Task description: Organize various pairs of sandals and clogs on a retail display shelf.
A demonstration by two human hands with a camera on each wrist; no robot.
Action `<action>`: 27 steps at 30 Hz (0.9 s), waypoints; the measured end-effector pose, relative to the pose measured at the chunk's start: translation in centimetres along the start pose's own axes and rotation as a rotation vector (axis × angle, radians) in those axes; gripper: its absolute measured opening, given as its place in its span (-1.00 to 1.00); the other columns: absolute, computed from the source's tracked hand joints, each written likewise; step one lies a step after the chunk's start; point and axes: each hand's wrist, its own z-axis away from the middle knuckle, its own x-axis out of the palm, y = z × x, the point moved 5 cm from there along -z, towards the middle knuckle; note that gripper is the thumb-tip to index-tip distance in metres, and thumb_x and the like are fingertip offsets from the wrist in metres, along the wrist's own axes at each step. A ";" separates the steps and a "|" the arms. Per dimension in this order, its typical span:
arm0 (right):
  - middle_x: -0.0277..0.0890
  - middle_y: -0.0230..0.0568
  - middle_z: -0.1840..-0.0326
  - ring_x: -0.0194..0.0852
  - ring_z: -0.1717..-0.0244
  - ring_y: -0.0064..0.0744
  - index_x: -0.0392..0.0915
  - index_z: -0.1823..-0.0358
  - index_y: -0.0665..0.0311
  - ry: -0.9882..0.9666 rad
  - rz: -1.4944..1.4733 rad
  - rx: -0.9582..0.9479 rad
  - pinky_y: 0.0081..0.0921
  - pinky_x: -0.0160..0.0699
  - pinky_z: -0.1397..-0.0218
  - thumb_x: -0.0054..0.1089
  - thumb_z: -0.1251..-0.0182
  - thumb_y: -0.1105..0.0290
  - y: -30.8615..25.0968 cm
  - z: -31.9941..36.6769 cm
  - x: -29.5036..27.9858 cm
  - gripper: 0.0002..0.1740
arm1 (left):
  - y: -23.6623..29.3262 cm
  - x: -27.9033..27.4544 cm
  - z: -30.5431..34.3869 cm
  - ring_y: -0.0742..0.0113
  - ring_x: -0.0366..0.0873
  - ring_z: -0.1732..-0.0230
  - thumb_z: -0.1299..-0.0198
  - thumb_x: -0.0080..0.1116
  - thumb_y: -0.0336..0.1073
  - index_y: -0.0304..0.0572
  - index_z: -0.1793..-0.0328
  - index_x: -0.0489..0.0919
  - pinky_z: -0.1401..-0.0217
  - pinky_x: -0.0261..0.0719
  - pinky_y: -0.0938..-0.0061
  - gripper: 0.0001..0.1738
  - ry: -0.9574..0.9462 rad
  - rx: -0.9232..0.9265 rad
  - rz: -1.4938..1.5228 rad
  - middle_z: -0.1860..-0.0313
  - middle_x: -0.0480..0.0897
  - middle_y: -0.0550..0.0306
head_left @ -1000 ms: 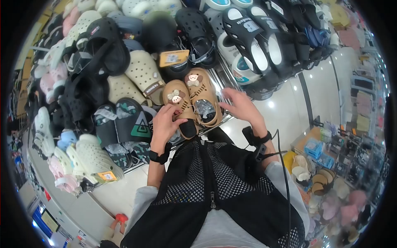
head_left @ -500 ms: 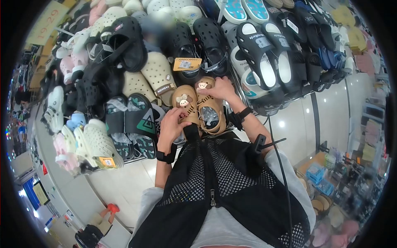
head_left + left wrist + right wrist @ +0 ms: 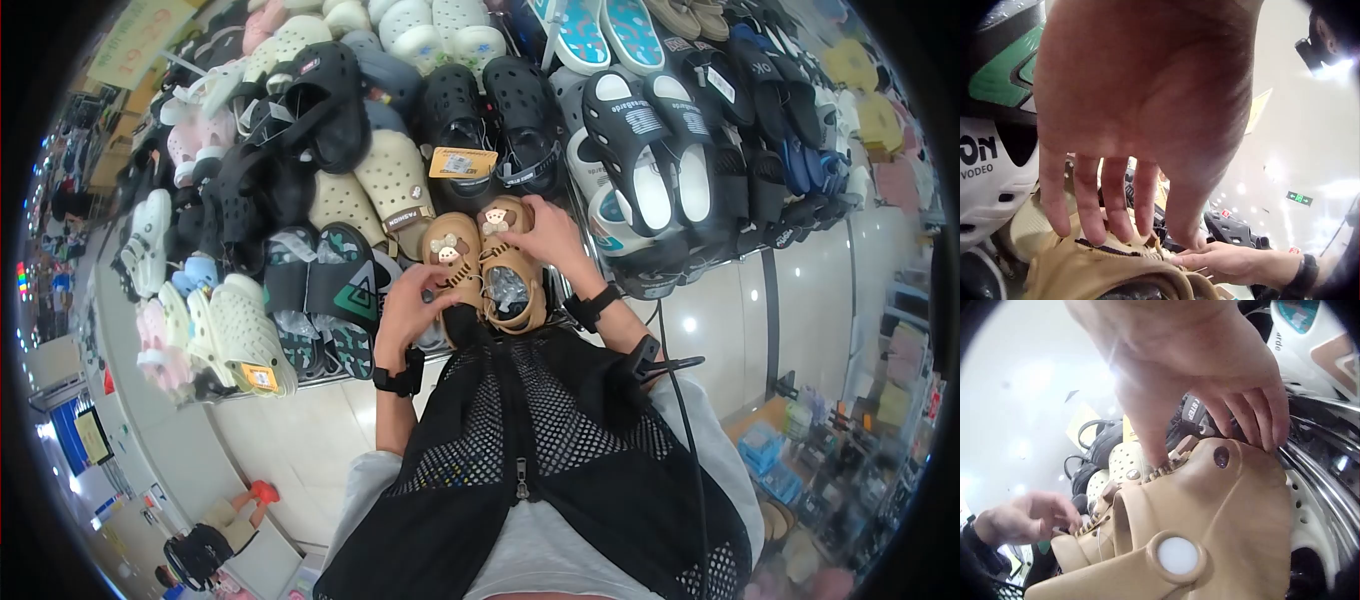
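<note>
Side by side at the rack's front edge lie two tan clogs with lace-like cords and animal-face charms: the left clog [image 3: 452, 222] and the right clog [image 3: 497, 247]. My right hand [image 3: 552, 238] grips the toe end of the right clog, thumb on the cords and fingers over the outer side, as the right wrist view shows [image 3: 1191, 356]. Over the left clog my left hand [image 3: 405, 308] hovers with fingers extended and slightly bent, thumb apart. In the left wrist view those fingers [image 3: 1088, 212] hang close above its cords. Clear plastic stuffing fills the right clog's opening.
Black clogs with an orange tag [image 3: 463, 162] sit just behind the tan pair. Beige clogs [image 3: 392, 170] and black-green slides [image 3: 345, 285] crowd the left. Black-and-white sandals [image 3: 640, 150] lie right, beyond a metal rack rail [image 3: 1322, 456]. A cable hangs beside my right arm.
My right hand has come in from the right, off the shoes, onto the right clog's toe. The left hand has eased off the left clog's heel area. The head view has shifted.
</note>
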 end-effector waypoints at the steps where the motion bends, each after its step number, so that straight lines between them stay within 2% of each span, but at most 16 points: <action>1: 0.61 0.08 -0.30 0.61 -0.31 0.09 0.55 -0.35 0.22 -0.006 0.000 -0.007 -0.11 0.60 -0.36 0.65 0.05 -0.16 0.3 -0.2 0.4 -0.03 | 0.3 -0.3 -0.2 0.08 0.67 0.00 0.00 0.62 -0.37 -0.18 -0.10 0.67 -0.07 0.65 0.24 -0.49 0.007 -0.006 -0.002 0.06 0.67 0.06; 3: 0.60 -0.05 -0.27 0.56 -0.31 0.08 0.59 -0.32 0.16 0.243 0.047 -0.416 -0.13 0.57 -0.35 0.62 -0.09 0.06 -0.9 0.5 0.4 -0.25 | 0.8 -1.8 -0.5 0.12 0.66 0.03 0.01 0.63 -0.37 -0.22 -0.21 0.66 -0.13 0.65 0.31 -0.40 0.212 -0.060 -0.078 0.03 0.67 0.01; 4: 0.58 -0.15 -0.24 0.51 -0.31 0.03 0.63 -0.26 0.18 0.239 0.011 -0.441 -0.16 0.54 -0.37 0.59 -0.14 0.21 -1.1 0.6 0.7 -0.37 | 1.2 -2.0 -1.0 0.06 0.66 -0.10 0.02 0.62 -0.38 -0.20 -0.27 0.64 -0.19 0.65 0.29 -0.35 0.220 -0.058 -0.127 -0.11 0.66 -0.01; 5: 0.58 -0.15 -0.24 0.51 -0.31 0.03 0.63 -0.26 0.18 0.236 0.009 -0.446 -0.16 0.54 -0.37 0.59 -0.14 0.21 -1.2 0.5 0.8 -0.37 | 1.1 -1.9 -1.3 0.06 0.66 -0.10 0.02 0.62 -0.38 -0.20 -0.27 0.64 -0.19 0.65 0.29 -0.35 0.225 -0.062 -0.129 -0.11 0.66 -0.01; 7: 0.58 -0.14 -0.25 0.51 -0.30 0.03 0.67 -0.20 0.19 0.165 -0.019 -0.448 -0.16 0.50 -0.40 0.57 -0.18 0.23 -1.2 0.1 1.0 -0.45 | 1.7 -1.2 -2.1 -0.01 0.62 -0.22 0.02 0.58 -0.41 -0.18 -0.29 0.63 -0.25 0.63 0.23 -0.34 0.204 0.156 -0.295 -0.19 0.63 0.01; 8: 0.58 -0.14 -0.25 0.51 -0.30 0.03 0.67 -0.20 0.19 0.166 -0.019 -0.451 -0.16 0.50 -0.40 0.57 -0.18 0.23 -1.1 -0.1 1.1 -0.45 | 1.7 -0.7 -2.5 -0.06 0.58 -0.24 0.01 0.55 -0.42 -0.14 -0.29 0.64 -0.28 0.61 0.16 -0.35 0.199 0.200 -0.318 -0.20 0.63 0.05; 10: 0.58 -0.20 -0.19 0.51 -0.26 0.00 0.71 -0.17 0.10 0.201 -0.009 -0.473 -0.16 0.57 -0.33 0.57 -0.15 0.22 -0.9 -0.3 1.2 -0.48 | 1.5 -0.1 -3.3 -0.05 0.57 -0.25 0.01 0.54 -0.41 -0.13 -0.30 0.64 -0.27 0.61 0.15 -0.35 0.201 0.219 -0.333 -0.20 0.63 0.05; 15: 0.58 -0.20 -0.19 0.50 -0.24 0.03 0.71 -0.18 0.09 0.177 -0.006 -0.464 -0.16 0.56 -0.33 0.55 -0.18 0.23 -0.9 -0.1 1.1 -0.50 | 1.4 -0.1 -4.0 -0.07 0.58 -0.22 -0.06 0.53 -0.33 -0.12 -0.30 0.64 -0.26 0.61 0.13 -0.39 0.188 0.238 -0.333 -0.16 0.63 0.03; 17: 0.58 -0.20 -0.19 0.50 -0.23 0.04 0.71 -0.18 0.09 0.175 -0.006 -0.450 -0.17 0.56 -0.34 0.55 -0.19 0.23 -0.9 -0.1 1.1 -0.51 | 1.7 0.0 -3.9 -0.03 0.64 -0.10 -0.12 0.52 -0.19 -0.12 -0.30 0.65 -0.15 0.64 0.15 -0.41 0.232 0.200 -0.391 -0.09 0.65 0.02; 18: 0.58 -0.19 -0.20 0.50 -0.24 0.03 0.71 -0.18 0.09 0.182 -0.002 -0.447 -0.17 0.55 -0.34 0.54 -0.19 0.24 -0.9 -0.1 1.2 -0.50 | 2.0 0.0 -3.9 -0.03 0.64 -0.10 -0.12 0.52 -0.19 -0.12 -0.30 0.65 -0.15 0.64 0.15 -0.41 0.232 0.201 -0.390 -0.09 0.65 0.02; 20: 0.57 -0.19 -0.20 0.50 -0.24 0.03 0.70 -0.19 0.09 0.184 0.003 -0.440 -0.17 0.55 -0.35 0.54 -0.19 0.24 -0.8 -0.1 1.4 -0.50 | 1.6 0.0 -3.8 0.01 0.70 0.10 -0.18 0.51 -0.05 -0.09 -0.32 0.63 0.02 0.67 0.17 -0.39 0.243 0.019 -0.344 0.12 0.69 0.01; 21: 0.57 -0.17 -0.23 0.48 -0.28 0.04 0.69 -0.20 0.14 0.171 -0.012 -0.435 -0.15 0.51 -0.38 0.54 -0.21 0.24 -0.9 0.0 1.3 -0.49 | 1.4 0.2 -3.7 0.01 0.70 0.10 -0.18 0.51 -0.05 -0.09 -0.32 0.63 0.02 0.67 0.17 -0.39 0.238 0.014 -0.341 0.12 0.69 0.01; 23: 0.56 -0.15 -0.26 0.47 -0.32 0.05 0.67 -0.22 0.18 0.157 -0.021 -0.433 -0.14 0.47 -0.42 0.54 -0.22 0.23 -0.8 0.0 1.4 -0.47 | 0.8 0.3 -4.0 0.01 0.73 0.27 -0.21 0.49 0.04 -0.06 -0.35 0.60 0.17 0.67 0.14 -0.35 0.297 -0.076 -0.390 0.35 0.69 0.04; 24: 0.56 -0.16 -0.24 0.48 -0.29 0.04 0.69 -0.21 0.14 0.172 -0.012 -0.432 -0.14 0.50 -0.39 0.54 -0.20 0.24 -0.9 0.0 1.4 -0.48 | 0.9 0.5 -4.1 -0.05 0.74 0.35 -0.27 0.43 0.10 -0.07 -0.38 0.57 0.22 0.66 0.09 -0.34 0.324 -0.054 -0.416 0.50 0.67 0.05; 25: 0.57 -0.18 -0.22 0.49 -0.26 0.02 0.70 -0.19 0.10 0.190 -0.004 -0.432 -0.15 0.54 -0.36 0.54 -0.19 0.25 -1.0 -0.1 1.4 -0.49 | 0.8 0.5 -4.1 -0.05 0.74 0.35 -0.27 0.43 0.10 -0.07 -0.38 0.57 0.22 0.66 0.09 -0.34 0.329 -0.054 -0.415 0.50 0.67 0.05; 27: 0.57 -0.18 -0.22 0.49 -0.26 0.03 0.70 -0.19 0.10 0.188 0.002 -0.430 -0.15 0.54 -0.36 0.54 -0.19 0.25 -1.1 -0.1 1.4 -0.49 | 0.2 0.5 -3.9 -0.24 0.76 0.24 -0.36 0.33 0.05 -0.04 -0.42 0.51 0.18 0.68 -0.02 -0.39 0.230 -0.185 -0.279 0.29 0.76 -0.15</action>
